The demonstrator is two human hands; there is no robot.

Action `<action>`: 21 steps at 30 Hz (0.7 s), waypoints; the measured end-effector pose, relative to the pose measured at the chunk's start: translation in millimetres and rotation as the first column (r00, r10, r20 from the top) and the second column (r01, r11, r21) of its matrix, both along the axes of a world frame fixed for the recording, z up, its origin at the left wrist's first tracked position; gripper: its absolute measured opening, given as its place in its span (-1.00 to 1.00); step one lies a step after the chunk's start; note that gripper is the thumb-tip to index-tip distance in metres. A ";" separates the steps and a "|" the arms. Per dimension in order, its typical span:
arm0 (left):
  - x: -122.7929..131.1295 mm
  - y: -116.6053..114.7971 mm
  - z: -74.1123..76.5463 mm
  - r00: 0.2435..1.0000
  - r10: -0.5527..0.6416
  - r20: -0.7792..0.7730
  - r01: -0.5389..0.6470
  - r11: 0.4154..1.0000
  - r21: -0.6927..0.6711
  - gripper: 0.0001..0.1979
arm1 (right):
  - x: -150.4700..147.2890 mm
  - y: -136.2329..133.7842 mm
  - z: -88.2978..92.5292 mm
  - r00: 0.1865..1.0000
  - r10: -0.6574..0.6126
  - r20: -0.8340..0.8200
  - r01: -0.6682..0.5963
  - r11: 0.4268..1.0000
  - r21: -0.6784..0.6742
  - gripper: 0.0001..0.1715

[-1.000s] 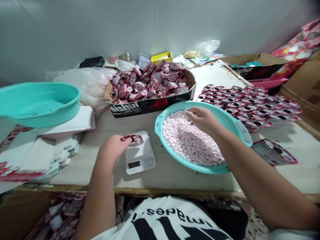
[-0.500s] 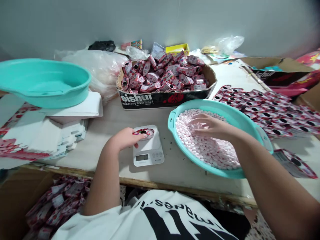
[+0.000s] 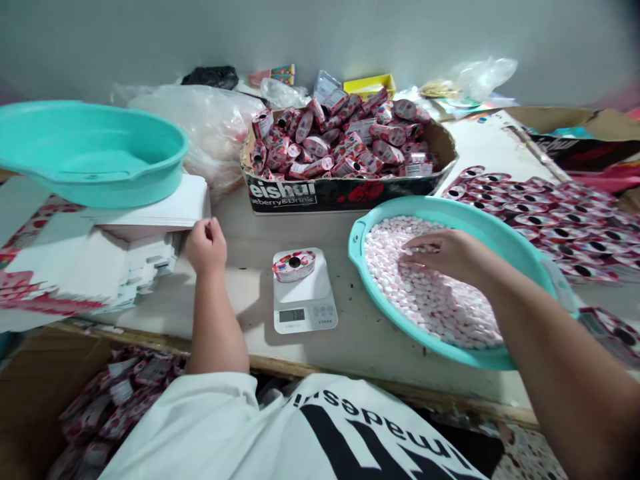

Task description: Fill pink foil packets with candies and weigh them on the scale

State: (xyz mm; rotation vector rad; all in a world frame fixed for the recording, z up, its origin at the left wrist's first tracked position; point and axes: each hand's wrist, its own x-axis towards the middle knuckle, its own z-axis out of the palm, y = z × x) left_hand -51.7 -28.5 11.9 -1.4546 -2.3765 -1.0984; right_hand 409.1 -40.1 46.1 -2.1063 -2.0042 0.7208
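Note:
My left hand (image 3: pixel 207 245) is closed in a loose fist above the table, beside the white cartons; nothing shows in it. To its right lies a white digital scale (image 3: pixel 305 300), its display lit. On the scale's plate sits a small red-and-white printed box (image 3: pixel 294 266) with a dark round hole on top. My right hand (image 3: pixel 445 253) is inside a turquoise basin (image 3: pixel 357 243), low over a layer of small pale pink-white candies (image 3: pixel 440 307). Its fingers are stretched forward and slightly apart, the tips at the candies. Whether any candy is between them is hidden.
Behind the scale stands a cardboard tray (image 3: pixel 345 195) heaped with printed boxes. Rows of similar boxes (image 3: pixel 555 227) fill the right side. At left, an empty turquoise basin (image 3: pixel 95 160) rests on stacked flat white cartons (image 3: pixel 115 260). Below the table edge, a carton holds more packs (image 3: pixel 125 400).
My left hand has let go of the small box on the scale and moved left, closing into a fist. My right hand stays in the basin, its fingers lower and closer together.

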 end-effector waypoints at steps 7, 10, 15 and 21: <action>-19.3 0.2 -27.1 0.995 -0.082 -0.052 0.078 0.994 -0.083 -0.67 | 5.5 -2.7 4.1 0.989 -0.081 -0.125 0.101 0.981 0.165 -0.76; -21.5 2.7 -22.8 0.996 -0.081 -0.048 0.078 0.994 -0.074 -0.67 | 10.1 -0.7 3.0 0.985 -0.144 -0.094 0.157 0.975 0.157 -0.72; -21.5 3.0 -25.0 0.993 -0.117 -0.004 0.117 0.993 -0.035 -0.58 | 15.6 -2.1 -2.5 0.969 -0.231 -0.086 0.242 0.959 0.151 -0.57; -22.6 7.0 -35.2 0.984 -0.173 0.047 0.175 0.983 -0.048 -0.46 | -32.9 -6.4 19.7 0.986 -0.030 -0.162 0.071 0.964 0.255 -0.49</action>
